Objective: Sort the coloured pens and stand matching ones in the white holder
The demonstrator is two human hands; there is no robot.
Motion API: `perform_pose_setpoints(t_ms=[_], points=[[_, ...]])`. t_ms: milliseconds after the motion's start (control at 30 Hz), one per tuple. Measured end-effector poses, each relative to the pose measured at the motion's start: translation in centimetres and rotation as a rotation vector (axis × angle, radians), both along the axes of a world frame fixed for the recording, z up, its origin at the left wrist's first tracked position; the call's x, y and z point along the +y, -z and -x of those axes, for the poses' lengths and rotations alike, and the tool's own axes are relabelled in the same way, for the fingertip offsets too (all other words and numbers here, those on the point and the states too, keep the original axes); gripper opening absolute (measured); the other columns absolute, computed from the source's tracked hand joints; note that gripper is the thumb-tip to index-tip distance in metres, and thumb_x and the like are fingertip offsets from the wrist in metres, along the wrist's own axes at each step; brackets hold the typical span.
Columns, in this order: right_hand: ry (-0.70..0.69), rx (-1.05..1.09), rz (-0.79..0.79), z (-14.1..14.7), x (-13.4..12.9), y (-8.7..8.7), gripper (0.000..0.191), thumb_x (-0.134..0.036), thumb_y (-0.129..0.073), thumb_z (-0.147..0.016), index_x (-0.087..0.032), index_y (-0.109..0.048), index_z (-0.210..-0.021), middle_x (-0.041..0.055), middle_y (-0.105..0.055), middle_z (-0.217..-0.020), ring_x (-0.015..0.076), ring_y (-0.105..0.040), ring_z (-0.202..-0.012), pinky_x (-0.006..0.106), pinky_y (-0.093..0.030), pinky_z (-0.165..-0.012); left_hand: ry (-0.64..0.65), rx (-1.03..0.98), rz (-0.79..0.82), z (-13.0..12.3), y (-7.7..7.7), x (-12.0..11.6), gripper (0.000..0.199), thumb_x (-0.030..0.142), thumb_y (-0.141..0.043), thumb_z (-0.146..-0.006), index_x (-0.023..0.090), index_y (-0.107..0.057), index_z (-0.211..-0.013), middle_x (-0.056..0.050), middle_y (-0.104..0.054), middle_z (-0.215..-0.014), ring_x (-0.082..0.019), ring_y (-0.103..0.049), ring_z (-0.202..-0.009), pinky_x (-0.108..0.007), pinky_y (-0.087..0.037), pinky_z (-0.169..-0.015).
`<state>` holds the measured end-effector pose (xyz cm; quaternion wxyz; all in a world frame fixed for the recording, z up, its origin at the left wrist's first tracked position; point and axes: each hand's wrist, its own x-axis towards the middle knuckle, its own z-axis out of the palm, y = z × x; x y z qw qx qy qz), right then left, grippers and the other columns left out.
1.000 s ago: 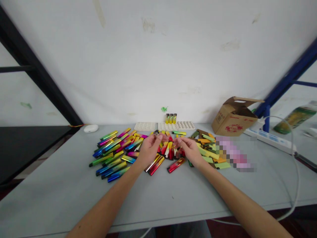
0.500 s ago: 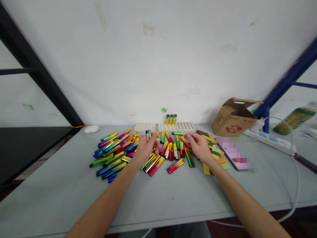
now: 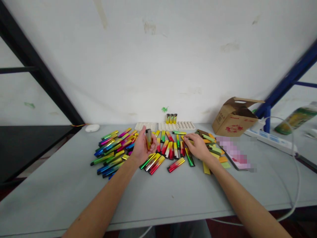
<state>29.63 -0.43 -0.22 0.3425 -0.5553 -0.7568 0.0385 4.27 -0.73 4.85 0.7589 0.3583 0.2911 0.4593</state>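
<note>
Upright in my left hand (image 3: 140, 147) is a silver and gold lighter (image 3: 148, 140), with the thumb raised on its left side and the fingers curled behind it. My right hand (image 3: 200, 146) reaches into the right side of the spread lighters, its fingers bent down and together around a red and yellow lighter that they mostly cover. Between the hands lie several red, yellow and green lighters (image 3: 176, 164). A pile of blue, green, pink and gold lighters (image 3: 112, 153) lies left of my left hand.
Three lighters (image 3: 171, 119) stand upright in a white tray with holes (image 3: 185, 126) by the wall; another white tray (image 3: 145, 126) is beside it. Right of my right hand are yellow-green and orange lighters (image 3: 215, 150), a phone (image 3: 232, 153), an opened cardboard box (image 3: 234, 119) and a power strip (image 3: 272, 140).
My left hand has turned so that the lighter in it shows more of its length, and it has shifted slightly left. My right fingers have lowered onto the lighter.
</note>
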Motion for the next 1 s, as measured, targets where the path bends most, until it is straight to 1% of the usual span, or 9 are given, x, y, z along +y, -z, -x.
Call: perform_pose_setpoints(t_ms=[133, 233, 333, 400, 500, 767, 900, 1000], points=[[-0.017, -0.006, 0.017, -0.16, 0.07, 0.04, 0.027, -0.032, -0.045, -0.093, -0.016, -0.067, -0.096, 0.0103, -0.068, -0.098, 0.0240, -0.060, -0.096, 0.037, -0.044, -0.089, -0.015, 0.011, -0.044, -0.21, 0.33, 0.07, 0.067, 0.067, -0.037, -0.086, 0.015, -0.047, -0.046, 0.004, -0.031, -0.036, -0.006, -0.033, -0.032, -0.017, -0.023, -0.034], [-0.019, -0.004, 0.024, -0.19, 0.13, 0.17, 0.027, -0.032, -0.045, -0.093, -0.016, -0.067, -0.097, 0.0105, -0.068, -0.099, 0.0240, -0.059, -0.097, 0.037, -0.043, -0.090, 0.006, -0.005, -0.033, -0.15, 0.34, -0.01, 0.065, 0.068, -0.043, -0.083, 0.016, -0.041, -0.044, 0.006, -0.027, -0.038, -0.006, -0.032, -0.031, -0.016, -0.023, -0.033], [-0.021, 0.003, 0.026, -0.15, 0.10, 0.19, 0.028, -0.033, -0.045, -0.093, -0.016, -0.066, -0.098, 0.0106, -0.067, -0.100, 0.0241, -0.059, -0.097, 0.037, -0.043, -0.090, 0.046, -0.023, 0.009, -0.10, 0.23, -0.11, 0.064, 0.068, -0.042, -0.083, 0.017, -0.039, -0.044, 0.007, -0.024, -0.038, -0.004, -0.024, -0.030, -0.016, -0.019, -0.032], [-0.028, 0.004, 0.035, -0.09, 0.04, 0.11, 0.029, -0.034, -0.045, -0.093, -0.016, -0.067, -0.098, 0.0107, -0.067, -0.100, 0.0241, -0.059, -0.097, 0.037, -0.043, -0.090, 0.051, -0.023, 0.025, -0.14, 0.16, -0.15, 0.064, 0.068, -0.040, -0.083, 0.017, -0.037, -0.044, 0.007, -0.023, -0.037, -0.004, -0.021, -0.030, -0.016, -0.018, -0.032], [-0.036, 0.003, 0.047, -0.01, -0.06, -0.05, 0.029, -0.034, -0.044, -0.093, -0.016, -0.067, -0.098, 0.0107, -0.067, -0.099, 0.0241, -0.059, -0.097, 0.037, -0.044, -0.090, 0.038, -0.013, 0.030, -0.24, 0.08, -0.21, 0.063, 0.067, -0.039, -0.084, 0.018, -0.036, -0.044, 0.007, -0.024, -0.037, -0.004, -0.021, -0.030, -0.016, -0.018, -0.032], [-0.042, 0.004, 0.053, 0.15, -0.22, -0.24, 0.030, -0.035, -0.044, -0.094, -0.016, -0.067, -0.098, 0.0107, -0.067, -0.099, 0.0238, -0.059, -0.096, 0.037, -0.043, -0.090, 0.029, -0.042, 0.048, -0.14, -0.05, -0.24, 0.060, 0.062, -0.037, -0.086, 0.017, -0.041, -0.047, 0.005, -0.028, -0.038, -0.005, -0.023, -0.032, -0.016, -0.020, -0.033], [-0.045, 0.005, 0.058, 0.18, -0.26, -0.26, 0.031, -0.035, -0.042, -0.094, -0.016, -0.067, -0.098, 0.0106, -0.067, -0.100, 0.0233, -0.059, -0.097, 0.036, -0.043, -0.090, 0.024, -0.025, 0.049, -0.11, 0.02, -0.14, 0.059, 0.062, -0.039, -0.085, 0.017, -0.039, -0.046, 0.006, -0.025, -0.039, -0.004, -0.021, -0.032, -0.015, -0.018, -0.033], [-0.041, 0.002, 0.058, 0.16, -0.23, -0.18, 0.032, -0.036, -0.042, -0.094, -0.016, -0.066, -0.099, 0.0109, -0.067, -0.101, 0.0239, -0.059, -0.098, 0.037, -0.043, -0.092, -0.018, 0.040, 0.042, -0.31, 0.29, -0.06, 0.059, 0.062, -0.040, -0.084, 0.018, -0.036, -0.044, 0.008, -0.020, -0.039, -0.004, -0.017, -0.031, -0.015, -0.014, -0.032]])
